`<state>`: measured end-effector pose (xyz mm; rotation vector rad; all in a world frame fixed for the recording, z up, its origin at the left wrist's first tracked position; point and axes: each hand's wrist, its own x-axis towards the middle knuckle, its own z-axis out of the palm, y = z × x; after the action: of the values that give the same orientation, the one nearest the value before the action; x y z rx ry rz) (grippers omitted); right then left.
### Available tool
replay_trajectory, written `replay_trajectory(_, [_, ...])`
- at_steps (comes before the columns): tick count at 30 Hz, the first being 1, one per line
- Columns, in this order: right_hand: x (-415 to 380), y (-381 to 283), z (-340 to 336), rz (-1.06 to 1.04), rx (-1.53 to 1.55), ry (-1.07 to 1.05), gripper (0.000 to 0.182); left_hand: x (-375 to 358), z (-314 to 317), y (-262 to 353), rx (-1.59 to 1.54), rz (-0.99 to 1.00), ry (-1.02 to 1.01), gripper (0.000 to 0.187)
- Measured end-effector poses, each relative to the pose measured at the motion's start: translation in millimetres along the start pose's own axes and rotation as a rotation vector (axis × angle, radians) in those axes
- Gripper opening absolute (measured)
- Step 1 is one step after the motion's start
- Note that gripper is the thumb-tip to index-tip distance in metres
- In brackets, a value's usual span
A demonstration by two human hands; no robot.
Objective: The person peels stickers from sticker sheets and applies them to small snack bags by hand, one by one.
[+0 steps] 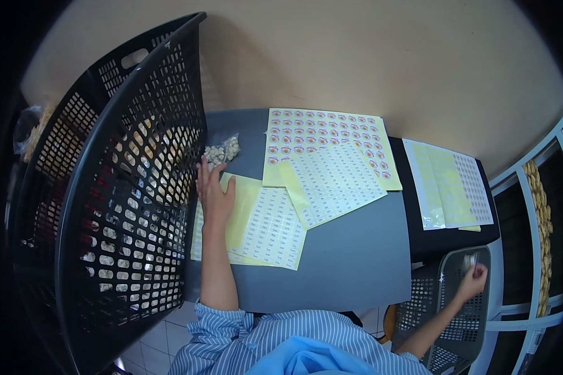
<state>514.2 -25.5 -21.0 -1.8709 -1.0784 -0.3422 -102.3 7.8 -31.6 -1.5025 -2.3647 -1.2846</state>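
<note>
My left hand has its fingers spread at the left side of the grey table, next to a small clear bag of pale pieces. Below and beside it lie label sheets with yellow backing. Out to the right, my right hand is closed over the grey-green basket. A small, clear and whitish item shows at its fingers, blurred.
A tall black basket filled with packets stands along the table's left edge. Sticker sheets lie at the table's back, more sheets on a black surface at right. A metal-framed rack stands far right.
</note>
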Motion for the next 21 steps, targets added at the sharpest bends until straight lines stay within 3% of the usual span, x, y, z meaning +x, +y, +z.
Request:
replay_trajectory(2, [-14, 53, -18, 0.063, -0.332, -0.103, 0.01, 1, 4, -1, 0.171, 0.014, -0.085, 0.03])
replay_trajectory(4, [-32, 76, -30, 0.296, -0.606, -0.286, 0.01, 0, 2, 2, 0.144, -0.021, -0.103, 0.029])
replay_trajectory(6, [-50, 99, -34, 0.367, -0.73, -0.39, 0.013, 0, -1, 6, 0.121, -0.056, -0.126, 0.028])
replay_trajectory(9, [-74, 200, -22, 0.464, -0.77, -0.509, 0.018, 1, -3, 9, 0.12, -0.08, -0.084, 0.027])
replay_trajectory(12, [-81, 228, -15, 0.597, -0.649, -0.544, 0.023, 3, -5, 7, 0.072, -0.018, -0.05, 0.031])
replay_trajectory(14, [-82, 202, -19, 0.628, -0.644, -0.49, 0.026, 6, -4, 10, -0.154, -0.124, -0.012, 0.033])
replay_trajectory(16, [-79, 176, -17, 0.651, -0.639, -0.436, 0.028, 6, -5, 10, -0.138, -0.134, -0.017, 0.035])
replay_trajectory(21, [-46, 99, 8, 0.282, -0.077, -0.073, 0.021, 1, 1, 0, 0.119, -0.034, 0.083, 0.043])
